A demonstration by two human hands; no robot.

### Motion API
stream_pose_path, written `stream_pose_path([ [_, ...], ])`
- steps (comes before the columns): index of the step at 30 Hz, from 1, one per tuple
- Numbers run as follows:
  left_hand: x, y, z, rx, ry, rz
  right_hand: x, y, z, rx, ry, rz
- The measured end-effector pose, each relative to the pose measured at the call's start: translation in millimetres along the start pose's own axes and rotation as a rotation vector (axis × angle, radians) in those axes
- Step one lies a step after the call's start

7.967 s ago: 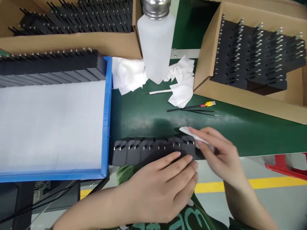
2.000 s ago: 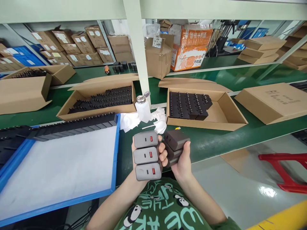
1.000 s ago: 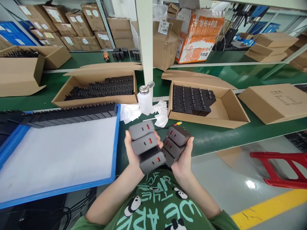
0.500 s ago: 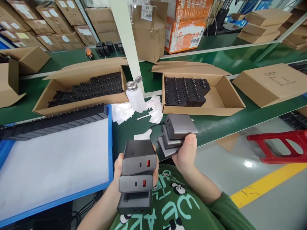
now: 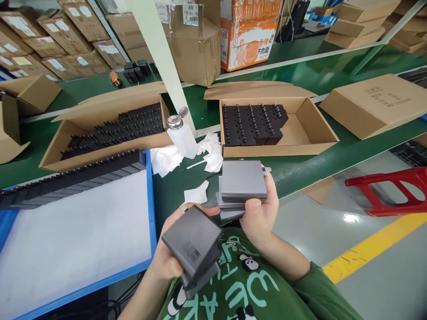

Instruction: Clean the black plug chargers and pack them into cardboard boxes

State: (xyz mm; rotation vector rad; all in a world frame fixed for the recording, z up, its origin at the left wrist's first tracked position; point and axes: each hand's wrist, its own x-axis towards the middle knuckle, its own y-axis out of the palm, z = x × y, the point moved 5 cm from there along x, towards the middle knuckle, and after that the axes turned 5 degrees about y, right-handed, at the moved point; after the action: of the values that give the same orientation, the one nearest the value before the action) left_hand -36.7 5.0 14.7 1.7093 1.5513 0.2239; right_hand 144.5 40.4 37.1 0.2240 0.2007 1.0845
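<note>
My left hand (image 5: 167,260) is closed around a stack of dark grey chargers (image 5: 193,238), tilted over my lap. Small printing shows on the top one's face; the lower ones are partly covered by it. My right hand (image 5: 262,218) grips another stack of grey chargers (image 5: 244,180), its thumb on the near side and fingers at the right. Metal prongs stick out from the top charger on that side. The fingertips of my left hand reach close to the right-hand stack; whether they touch it I cannot tell.
Cardboard boxes of black pronged chargers stand at the left (image 5: 50,155) and right (image 5: 283,151). Between them are a white pump bottle (image 5: 183,140) and crumpled wipes (image 5: 165,160). A blue-edged white tray (image 5: 86,235) holds a charger row. A red stool (image 5: 393,189) stands right.
My left hand has turned its stack, so the port sides no longer show and a printed face does. My right hand has rotated its stack, bringing the top charger's broad face into view.
</note>
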Motion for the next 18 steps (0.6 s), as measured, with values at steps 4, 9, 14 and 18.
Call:
stream_pose_path([
  [4, -4.8, 17.1, -20.0, 0.485, 0.26, 0.187, 0.3, -2.6, 7.8, -0.084, -0.067, 0.024],
  [9, -12.3, 32.3, -28.2, 0.612, 0.329, 0.329, -0.5, 0.0, 10.0, -0.089, -0.104, 0.092],
  [14, -18.2, 29.5, -23.0, 0.571, 0.302, 0.362, 10.9, -7.9, -1.3, -0.045, -0.073, 0.096],
  [18, -15.9, 9.2, -33.7, 0.614, 0.358, 0.22, 45.5, -54.6, 9.5, -0.28, -0.225, 0.144],
])
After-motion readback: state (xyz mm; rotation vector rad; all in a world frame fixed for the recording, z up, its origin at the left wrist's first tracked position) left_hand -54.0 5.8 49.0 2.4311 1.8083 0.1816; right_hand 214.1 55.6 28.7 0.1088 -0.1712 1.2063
